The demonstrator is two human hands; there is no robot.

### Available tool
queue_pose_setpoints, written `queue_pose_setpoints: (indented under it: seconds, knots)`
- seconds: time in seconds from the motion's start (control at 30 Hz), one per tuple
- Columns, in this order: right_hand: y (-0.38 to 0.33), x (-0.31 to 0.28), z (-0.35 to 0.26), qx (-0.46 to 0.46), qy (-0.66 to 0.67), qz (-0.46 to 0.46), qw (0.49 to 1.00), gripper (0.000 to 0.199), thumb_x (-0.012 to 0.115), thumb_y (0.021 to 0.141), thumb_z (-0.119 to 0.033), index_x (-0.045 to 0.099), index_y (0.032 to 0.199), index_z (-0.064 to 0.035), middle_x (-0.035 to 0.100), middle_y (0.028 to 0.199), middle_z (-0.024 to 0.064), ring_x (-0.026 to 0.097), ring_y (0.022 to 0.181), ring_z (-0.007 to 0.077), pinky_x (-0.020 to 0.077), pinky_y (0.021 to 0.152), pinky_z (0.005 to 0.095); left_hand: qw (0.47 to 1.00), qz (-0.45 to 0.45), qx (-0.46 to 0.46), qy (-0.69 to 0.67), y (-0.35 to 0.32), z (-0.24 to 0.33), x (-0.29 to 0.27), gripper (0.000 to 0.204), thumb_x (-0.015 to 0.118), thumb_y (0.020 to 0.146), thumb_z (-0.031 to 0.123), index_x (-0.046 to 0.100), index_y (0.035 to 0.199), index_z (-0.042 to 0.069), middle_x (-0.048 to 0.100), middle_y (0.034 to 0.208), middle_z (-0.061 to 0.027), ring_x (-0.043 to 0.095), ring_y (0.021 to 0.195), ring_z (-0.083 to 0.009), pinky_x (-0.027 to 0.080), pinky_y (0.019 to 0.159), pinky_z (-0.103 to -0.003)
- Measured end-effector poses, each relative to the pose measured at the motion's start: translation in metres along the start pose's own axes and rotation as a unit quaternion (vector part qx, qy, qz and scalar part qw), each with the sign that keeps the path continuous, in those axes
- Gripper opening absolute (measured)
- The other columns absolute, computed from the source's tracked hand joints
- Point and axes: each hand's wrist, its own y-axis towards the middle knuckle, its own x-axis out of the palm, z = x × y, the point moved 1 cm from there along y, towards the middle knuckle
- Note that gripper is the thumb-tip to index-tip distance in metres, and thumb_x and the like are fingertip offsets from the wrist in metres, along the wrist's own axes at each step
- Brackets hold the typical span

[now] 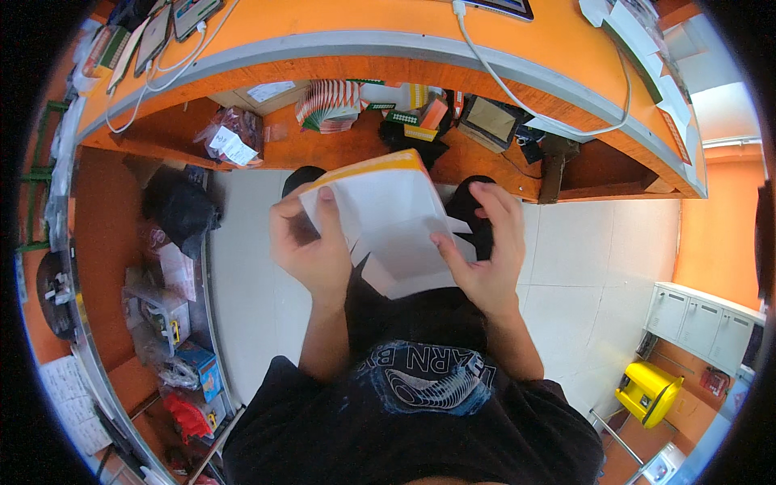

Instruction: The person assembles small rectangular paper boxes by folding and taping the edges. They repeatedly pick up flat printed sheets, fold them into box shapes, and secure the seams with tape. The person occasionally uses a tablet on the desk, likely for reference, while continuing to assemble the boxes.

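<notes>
Head: left hand [323, 255] partly behind carton [384, 202]

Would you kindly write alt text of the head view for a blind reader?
A left hand grips a white box with a yellow edge and loose flaps, while the open right hand has its thumb at the box's right side. Beyond, a fanned stack of packaging lies on a shelf under an orange desk.
</notes>
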Motion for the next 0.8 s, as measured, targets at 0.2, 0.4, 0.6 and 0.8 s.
queue_pose_setpoints:
  seconds: [0.2, 0.4, 0.6, 0.8]
  knots:
    - [0.001, 0.002, 0.023, 0.044, -0.001, -0.090, 0.995, 0.016, 0.071, 0.081, 0.005, 0.072, 0.097, 0.0017, 0.071, 0.094, 0.0149, 0.070, 0.084, 0.0278, 0.0544, 0.075, 0.0314, 0.996, -0.013, -0.090, -0.018, 0.003, -0.009, -0.004, 0.030, 0.072, 0.087, -0.001, 0.057, 0.113, -0.004, 0.059, 0.118, -0.0175, 0.060, 0.106, -0.0203, 0.048, 0.093, -0.032]
    - [0.032, -0.006, 0.019, -0.132, -0.142, -0.061, 0.979, 0.022, 0.074, 0.073, 0.004, 0.074, 0.093, -0.0045, 0.069, 0.090, 0.0083, 0.067, 0.081, 0.0254, 0.0539, 0.067, 0.0342, 0.875, -0.024, 0.353, 0.330, -0.001, 0.010, -0.002, 0.044, 0.076, 0.078, 0.012, 0.063, 0.121, 0.011, 0.050, 0.136, -0.0171, 0.044, 0.131, -0.0297, 0.036, 0.106, -0.054]
    - [0.038, -0.010, 0.009, -0.197, -0.195, -0.087, 0.957, 0.024, 0.076, 0.068, 0.000, 0.073, 0.090, -0.0081, 0.069, 0.095, 0.0037, 0.064, 0.087, 0.0225, 0.0490, 0.073, 0.0354, 0.820, -0.352, 0.340, 0.297, 0.005, 0.019, 0.022, 0.031, 0.069, 0.078, 0.009, 0.071, 0.109, 0.016, 0.067, 0.115, -0.0037, 0.063, 0.104, -0.0239, 0.046, 0.093, -0.044]
    - [0.005, 0.002, -0.010, -0.170, -0.167, -0.031, 0.971, 0.027, 0.080, 0.068, -0.005, 0.073, 0.095, -0.0084, 0.070, 0.102, 0.0009, 0.060, 0.094, 0.0225, 0.0412, 0.082, 0.0380, 0.869, -0.267, 0.288, 0.302, 0.003, 0.008, 0.022, 0.033, 0.066, 0.078, 0.005, 0.073, 0.110, 0.011, 0.070, 0.106, -0.0044, 0.067, 0.092, -0.0224, 0.050, 0.080, -0.035]
